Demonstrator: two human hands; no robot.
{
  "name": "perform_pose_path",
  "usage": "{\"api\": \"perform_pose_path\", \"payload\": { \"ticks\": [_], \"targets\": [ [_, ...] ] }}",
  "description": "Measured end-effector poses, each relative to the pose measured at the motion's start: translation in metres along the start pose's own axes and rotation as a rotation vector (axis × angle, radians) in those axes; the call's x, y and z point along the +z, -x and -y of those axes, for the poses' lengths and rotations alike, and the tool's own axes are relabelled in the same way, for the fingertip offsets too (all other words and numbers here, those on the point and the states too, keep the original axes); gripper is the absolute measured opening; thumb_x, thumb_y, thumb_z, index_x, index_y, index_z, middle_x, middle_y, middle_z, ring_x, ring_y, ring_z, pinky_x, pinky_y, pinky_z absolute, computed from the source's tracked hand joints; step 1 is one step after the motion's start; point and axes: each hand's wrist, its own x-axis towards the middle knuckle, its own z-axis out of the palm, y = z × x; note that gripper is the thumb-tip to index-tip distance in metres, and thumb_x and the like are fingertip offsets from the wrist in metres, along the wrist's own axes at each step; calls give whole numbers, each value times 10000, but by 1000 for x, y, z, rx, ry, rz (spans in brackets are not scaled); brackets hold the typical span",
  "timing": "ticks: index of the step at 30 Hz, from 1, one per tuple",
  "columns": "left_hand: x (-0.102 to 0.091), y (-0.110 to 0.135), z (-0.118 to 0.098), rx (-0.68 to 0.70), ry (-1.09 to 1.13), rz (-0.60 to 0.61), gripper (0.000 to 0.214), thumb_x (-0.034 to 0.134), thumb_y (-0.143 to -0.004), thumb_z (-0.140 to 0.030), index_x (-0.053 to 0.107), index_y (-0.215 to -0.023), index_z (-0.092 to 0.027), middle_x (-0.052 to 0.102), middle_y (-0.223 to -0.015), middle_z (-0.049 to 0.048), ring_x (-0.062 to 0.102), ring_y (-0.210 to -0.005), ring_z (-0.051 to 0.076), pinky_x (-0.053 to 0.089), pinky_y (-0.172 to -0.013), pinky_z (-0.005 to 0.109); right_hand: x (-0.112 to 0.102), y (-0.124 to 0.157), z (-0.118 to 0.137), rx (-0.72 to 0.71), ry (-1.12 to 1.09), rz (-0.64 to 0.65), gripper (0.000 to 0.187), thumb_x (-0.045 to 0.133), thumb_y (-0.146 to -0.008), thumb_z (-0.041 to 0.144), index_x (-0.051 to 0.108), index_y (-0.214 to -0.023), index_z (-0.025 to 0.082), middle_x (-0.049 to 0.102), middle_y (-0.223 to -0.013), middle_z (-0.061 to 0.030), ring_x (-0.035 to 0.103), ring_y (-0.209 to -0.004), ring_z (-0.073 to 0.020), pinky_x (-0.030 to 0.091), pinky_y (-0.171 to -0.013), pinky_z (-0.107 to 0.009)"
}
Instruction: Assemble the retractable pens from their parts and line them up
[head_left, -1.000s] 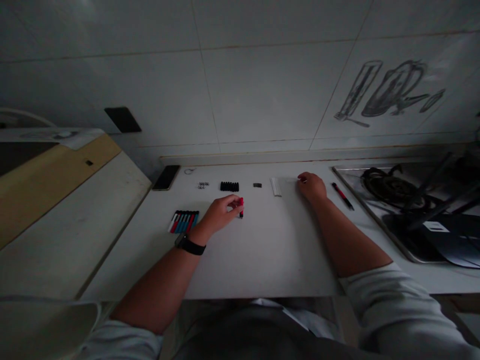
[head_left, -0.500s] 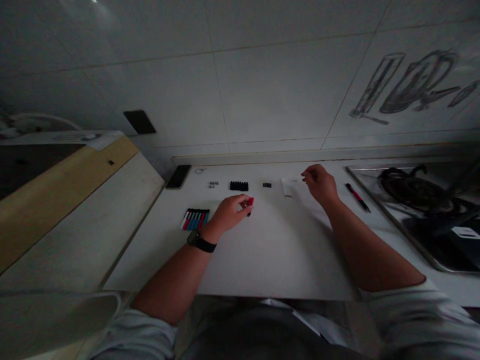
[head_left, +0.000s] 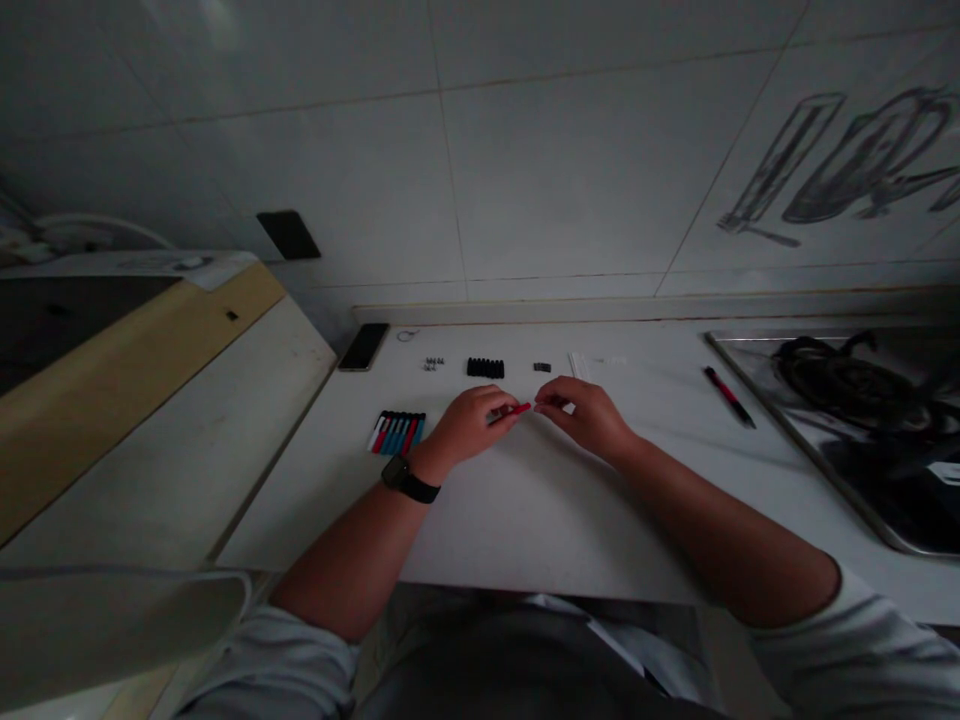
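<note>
My left hand (head_left: 478,418), a dark watch on its wrist, pinches a red pen barrel (head_left: 522,408) that lies nearly level and points right. Close to the barrel's right end, my right hand (head_left: 585,415) is closed in a pinch; whatever small piece sits between its fingertips is too small to name. Beyond the hands are a row of black pen grips (head_left: 485,368), some small black pieces (head_left: 541,367) and thin white refills (head_left: 577,365), partly behind my right hand. Several coloured pen barrels with black ends (head_left: 398,432) lie left of my left hand.
A phone (head_left: 364,347), a thin ring (head_left: 407,336) and small metal parts (head_left: 433,363) lie at the back left. Tiny clear pieces (head_left: 611,359) lie at the back right. A red and black pen (head_left: 729,397) rests beside the gas stove (head_left: 825,400).
My right hand has come left and nearer, from beside the white refills to the barrel's end. My left hand has tipped the red barrel from upright to nearly level.
</note>
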Motion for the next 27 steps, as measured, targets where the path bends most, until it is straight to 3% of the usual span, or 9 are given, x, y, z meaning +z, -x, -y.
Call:
{"api": "perform_pose_path", "payload": {
  "ticks": [9, 14, 21, 27],
  "targets": [
    [0, 0, -4, -15, 14, 45, 130, 642, -980, -286, 728, -1046, -215, 705, -950, 63, 651, -897, 201, 521, -833, 340, -2, 1, 7, -28, 15, 67, 201, 622, -985, 403, 744, -995, 244, 739, -944, -66, 677, -816, -195, 552, -776, -335],
    [1, 0, -6, -10, 76, 24, 132, 651, -993, -314, 722, -1034, -211, 712, -956, 57, 658, -902, 191, 526, -858, 335, 3, 0, 9, 22, -101, 21, 282, 726, -917, 453, 735, -1099, 238, 748, -948, -69, 687, -783, -189, 579, -765, -333],
    [-3, 0, -7, -47, 115, -57, 189, 717, -958, -354, 689, -1065, -201, 740, -1035, 69, 682, -957, 205, 532, -921, 367, -3, -2, 13, 29, -207, -40, 267, 696, -938, 489, 718, -983, 227, 726, -950, -63, 686, -831, -180, 583, -754, -317],
    [-8, 0, -1, -111, 29, -197, 226, 550, -1049, -375, 677, -1115, -200, 726, -1070, 80, 673, -951, 196, 525, -920, 364, -23, -3, 11, 96, -169, -154, 290, 683, -932, 521, 695, -1019, 245, 725, -977, -69, 688, -859, -200, 586, -789, -351]
  ]
}}
